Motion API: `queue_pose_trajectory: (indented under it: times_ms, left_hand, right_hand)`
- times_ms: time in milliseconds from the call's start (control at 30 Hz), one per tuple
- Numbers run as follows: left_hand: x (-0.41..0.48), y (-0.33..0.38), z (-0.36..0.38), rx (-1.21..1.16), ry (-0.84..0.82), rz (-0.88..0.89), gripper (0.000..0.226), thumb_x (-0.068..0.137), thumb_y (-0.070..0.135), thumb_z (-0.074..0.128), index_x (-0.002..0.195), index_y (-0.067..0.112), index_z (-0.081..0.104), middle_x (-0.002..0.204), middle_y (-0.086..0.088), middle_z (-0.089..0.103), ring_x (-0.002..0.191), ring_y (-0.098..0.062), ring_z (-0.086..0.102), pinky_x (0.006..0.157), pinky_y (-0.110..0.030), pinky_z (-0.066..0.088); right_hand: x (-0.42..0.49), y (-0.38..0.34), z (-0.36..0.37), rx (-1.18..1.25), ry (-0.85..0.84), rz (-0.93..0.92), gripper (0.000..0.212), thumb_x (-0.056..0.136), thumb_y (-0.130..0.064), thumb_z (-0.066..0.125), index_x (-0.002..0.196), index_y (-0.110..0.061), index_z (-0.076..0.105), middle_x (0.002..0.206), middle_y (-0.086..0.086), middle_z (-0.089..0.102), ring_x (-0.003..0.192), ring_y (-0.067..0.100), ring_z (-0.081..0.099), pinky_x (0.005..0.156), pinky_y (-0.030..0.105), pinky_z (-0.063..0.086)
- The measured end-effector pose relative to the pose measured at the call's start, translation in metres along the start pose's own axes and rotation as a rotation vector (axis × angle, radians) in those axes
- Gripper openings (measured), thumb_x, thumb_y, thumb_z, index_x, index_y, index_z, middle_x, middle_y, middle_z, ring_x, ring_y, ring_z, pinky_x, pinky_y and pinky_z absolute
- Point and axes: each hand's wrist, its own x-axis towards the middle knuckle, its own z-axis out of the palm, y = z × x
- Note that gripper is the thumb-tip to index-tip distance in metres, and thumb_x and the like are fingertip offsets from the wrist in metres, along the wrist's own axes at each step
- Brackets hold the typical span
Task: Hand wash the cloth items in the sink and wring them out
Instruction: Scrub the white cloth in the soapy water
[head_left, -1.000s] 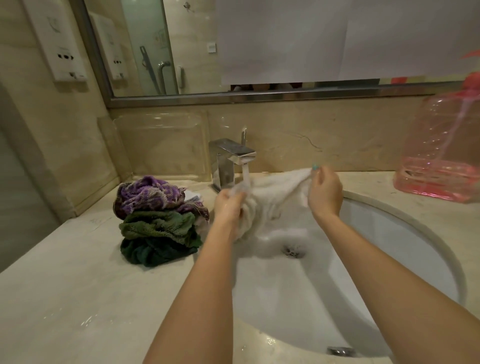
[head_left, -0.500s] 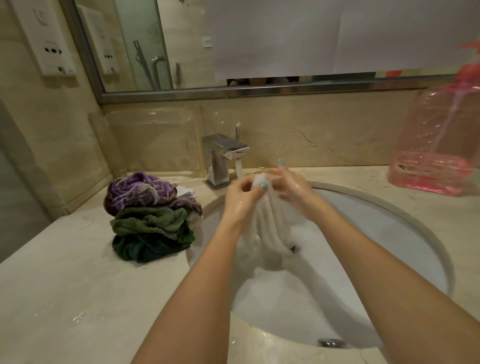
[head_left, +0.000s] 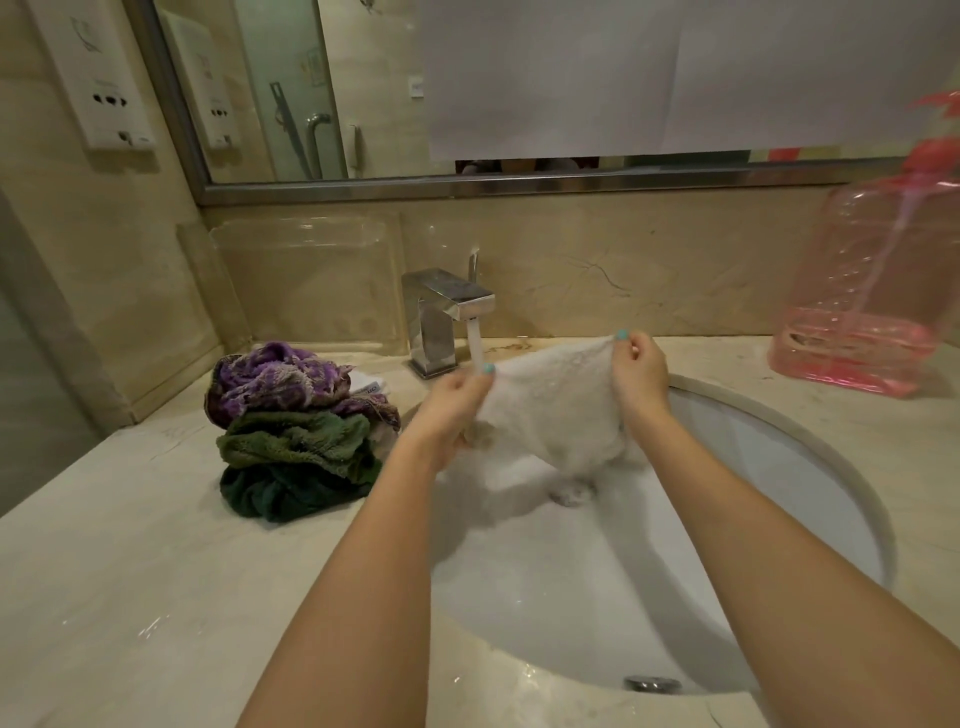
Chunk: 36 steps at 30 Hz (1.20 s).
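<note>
A wet white cloth (head_left: 550, 410) hangs spread over the white sink (head_left: 769, 483), just below the running chrome faucet (head_left: 447, 312). My left hand (head_left: 449, 410) pinches its left top corner beside the water stream. My right hand (head_left: 639, 374) pinches the right top corner, so the upper edge is stretched between them. The cloth's lower end droops toward the drain, which it partly hides.
A pile of purple, green and dark green cloths (head_left: 296, 426) sits on the marble counter (head_left: 130, 571) left of the sink. A pink plastic jug (head_left: 878, 291) stands at the back right. A mirror (head_left: 519, 88) runs along the wall behind.
Half a second ago my hands were together, rubbing the bunched cloth. Now they have moved apart and pulled the cloth open under the faucet.
</note>
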Motion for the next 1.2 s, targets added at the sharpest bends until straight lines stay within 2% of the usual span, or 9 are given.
queue_pose_trajectory:
  times_ms: [100, 167, 300, 433, 600, 833, 1000, 1100, 1200]
  left_hand:
    - [0.008, 0.000, 0.015, -0.221, 0.154, 0.075, 0.022, 0.104, 0.030, 0.043, 0.122, 0.019, 0.049, 0.101, -0.009, 0.066, 0.072, -0.019, 0.065, 0.076, -0.046, 0.059]
    - [0.011, 0.001, 0.029, -0.245, 0.217, 0.076, 0.026, 0.104, 0.029, 0.040, 0.127, 0.016, 0.040, 0.113, -0.013, 0.062, 0.098, -0.029, 0.065, 0.087, -0.051, 0.055]
    - [0.021, -0.001, 0.033, -0.184, 0.404, 0.044, 0.026, 0.102, 0.015, 0.043, 0.127, 0.010, 0.045, 0.118, -0.018, 0.060, 0.098, -0.028, 0.060, 0.082, -0.037, 0.051]
    - [0.015, 0.003, 0.040, -0.148, 0.321, -0.005, 0.019, 0.101, 0.010, 0.041, 0.106, 0.009, 0.059, 0.106, -0.011, 0.062, 0.093, -0.021, 0.057, 0.084, -0.031, 0.049]
    - [-0.005, 0.013, 0.073, -0.075, 0.216, 0.119, 0.038, 0.095, 0.020, 0.045, 0.057, 0.018, 0.040, 0.057, -0.001, 0.042, 0.061, -0.020, 0.042, 0.053, -0.027, 0.032]
    - [0.005, 0.009, 0.029, -0.220, 0.374, 0.056, 0.032, 0.101, 0.018, 0.041, 0.069, 0.016, 0.048, 0.066, -0.002, 0.048, 0.059, -0.013, 0.046, 0.049, -0.023, 0.039]
    - [-0.010, 0.021, 0.052, -0.177, 0.161, -0.001, 0.029, 0.103, 0.031, 0.039, 0.083, 0.016, 0.053, 0.061, -0.001, 0.047, 0.039, -0.010, 0.039, 0.038, -0.015, 0.027]
    - [-0.007, 0.014, 0.045, -0.229, 0.241, 0.010, 0.028, 0.103, 0.031, 0.040, 0.082, 0.017, 0.051, 0.062, 0.000, 0.040, 0.044, -0.010, 0.035, 0.042, -0.020, 0.025]
    - [0.001, 0.003, 0.035, -0.277, 0.367, 0.057, 0.028, 0.104, 0.026, 0.037, 0.082, 0.015, 0.050, 0.070, -0.005, 0.042, 0.057, -0.015, 0.035, 0.049, -0.026, 0.026]
  right_hand:
    - [-0.016, -0.003, 0.018, 0.010, -0.185, 0.008, 0.035, 0.103, -0.012, 0.032, 0.069, -0.020, 0.031, 0.068, -0.003, 0.034, 0.059, 0.010, 0.029, 0.050, 0.020, 0.027]
    - [-0.031, -0.009, 0.035, 0.057, -0.333, -0.022, 0.032, 0.103, -0.011, 0.032, 0.074, -0.024, 0.035, 0.073, -0.007, 0.037, 0.065, 0.007, 0.033, 0.059, 0.021, 0.029]
    - [-0.057, -0.024, 0.059, 0.114, -0.496, -0.103, 0.021, 0.102, -0.010, 0.037, 0.089, -0.013, 0.053, 0.078, -0.005, 0.048, 0.072, 0.008, 0.042, 0.069, 0.028, 0.034]
    - [-0.053, -0.029, 0.065, 0.010, -0.286, -0.103, 0.043, 0.098, -0.012, 0.044, 0.057, -0.018, 0.036, 0.056, -0.002, 0.036, 0.057, 0.014, 0.031, 0.052, 0.029, 0.025]
    - [-0.033, -0.025, 0.044, 0.206, -0.083, 0.141, 0.045, 0.096, -0.011, 0.045, 0.053, -0.017, 0.032, 0.048, -0.005, 0.034, 0.056, 0.016, 0.031, 0.055, 0.028, 0.026]
    - [-0.080, -0.057, 0.062, 0.192, -0.373, -0.169, 0.048, 0.086, -0.001, 0.048, 0.048, -0.021, 0.027, 0.037, -0.014, 0.021, 0.041, 0.004, 0.019, 0.043, 0.021, 0.016]
    - [-0.031, -0.030, 0.035, 0.026, -0.085, -0.087, 0.045, 0.090, -0.004, 0.045, 0.054, -0.022, 0.026, 0.052, -0.003, 0.021, 0.053, 0.012, 0.017, 0.047, 0.028, 0.013]
    - [-0.009, -0.010, 0.012, -0.023, 0.082, 0.023, 0.038, 0.090, -0.009, 0.041, 0.058, -0.021, 0.024, 0.058, -0.002, 0.022, 0.058, 0.014, 0.018, 0.052, 0.034, 0.013]
    - [-0.011, -0.011, 0.015, -0.032, -0.003, -0.028, 0.042, 0.100, -0.015, 0.040, 0.061, -0.019, 0.027, 0.060, -0.002, 0.028, 0.056, 0.012, 0.023, 0.055, 0.034, 0.017]
